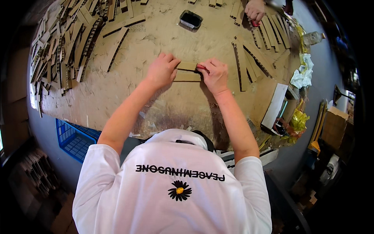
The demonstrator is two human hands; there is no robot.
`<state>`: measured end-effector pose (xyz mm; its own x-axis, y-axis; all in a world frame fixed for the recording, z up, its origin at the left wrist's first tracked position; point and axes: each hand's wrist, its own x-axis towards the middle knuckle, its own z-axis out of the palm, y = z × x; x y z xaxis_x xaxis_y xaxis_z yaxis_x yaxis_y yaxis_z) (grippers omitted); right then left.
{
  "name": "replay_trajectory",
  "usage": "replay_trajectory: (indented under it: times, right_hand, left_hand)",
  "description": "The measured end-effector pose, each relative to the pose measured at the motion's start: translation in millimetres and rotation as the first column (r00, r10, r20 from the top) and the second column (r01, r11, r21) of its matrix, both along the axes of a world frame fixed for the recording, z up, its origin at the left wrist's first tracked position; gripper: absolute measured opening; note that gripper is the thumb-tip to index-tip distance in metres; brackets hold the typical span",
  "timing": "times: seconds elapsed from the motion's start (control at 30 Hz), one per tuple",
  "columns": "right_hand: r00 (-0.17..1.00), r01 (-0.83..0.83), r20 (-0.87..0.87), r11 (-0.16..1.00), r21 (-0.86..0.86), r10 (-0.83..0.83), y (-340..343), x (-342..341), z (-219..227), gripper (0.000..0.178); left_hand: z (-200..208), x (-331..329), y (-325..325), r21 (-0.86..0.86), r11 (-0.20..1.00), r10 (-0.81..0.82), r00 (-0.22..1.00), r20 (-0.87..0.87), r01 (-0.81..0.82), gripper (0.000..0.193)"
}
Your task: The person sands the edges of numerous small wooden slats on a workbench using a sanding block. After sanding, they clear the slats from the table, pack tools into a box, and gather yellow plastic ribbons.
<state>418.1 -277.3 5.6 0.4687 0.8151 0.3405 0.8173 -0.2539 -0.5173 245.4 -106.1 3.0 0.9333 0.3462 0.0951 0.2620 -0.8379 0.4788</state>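
My left hand point(161, 71) closes on the left end of a short corrugated cardboard strip point(187, 66) near the middle of the table. At the strip's other end, my right hand point(215, 75) pinches a small red object point(201, 67) whose kind is mostly hidden by the fingers. Just nearer to me lies a second cardboard strip point(187, 78), roughly parallel to the first, its ends close to both hands. Beyond the hands stands a small dark tub point(191, 19) with something black in it.
Many cardboard strips point(80, 39) heap at the far left, more point(253, 62) at the right. Another person's hand point(255, 11) holds something red at far right. A white-sided box point(275, 104), plastic bottle point(313, 38) and yellow plastic point(299, 120) line the right edge. Below left sits a blue crate point(74, 142).
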Motion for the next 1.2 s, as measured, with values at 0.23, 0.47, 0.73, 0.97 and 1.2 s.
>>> replay_trajectory:
  times: [0.23, 0.47, 0.73, 0.97, 1.2]
  right_hand:
    - [0.99, 0.078, -0.129, 0.99, 0.114, -0.063, -1, -6, 1, 0.012]
    - [0.733, 0.577, -0.607, 0.754, 0.314, -0.308, -78, -15, 26, 0.012]
    - [0.527, 0.752, -0.742, 0.634, 0.18, -0.415, -175, -49, 33, 0.01]
    - [0.487, 0.767, -0.804, 0.608, 0.207, -0.341, -175, -65, 46, 0.013]
    - [0.6, 0.711, -0.659, 0.679, 0.181, -0.453, -177, -60, 36, 0.015]
  left_hand:
    - [7, -2, -17, 0.07, 0.995, -0.064, 0.998, -0.026, 0.066, 0.058]
    - [32, -58, 19, 0.185, 0.948, 0.292, 0.939, -0.183, -0.259, 0.06]
    - [29, 34, -29, 0.029, 0.999, 0.037, 0.992, 0.12, -0.041, 0.041]
    - [8, 181, -175, -0.015, 0.922, -0.383, 0.919, 0.088, 0.386, 0.03]
    - [-5, 149, -147, 0.016, 0.976, -0.217, 0.96, 0.179, 0.218, 0.022]
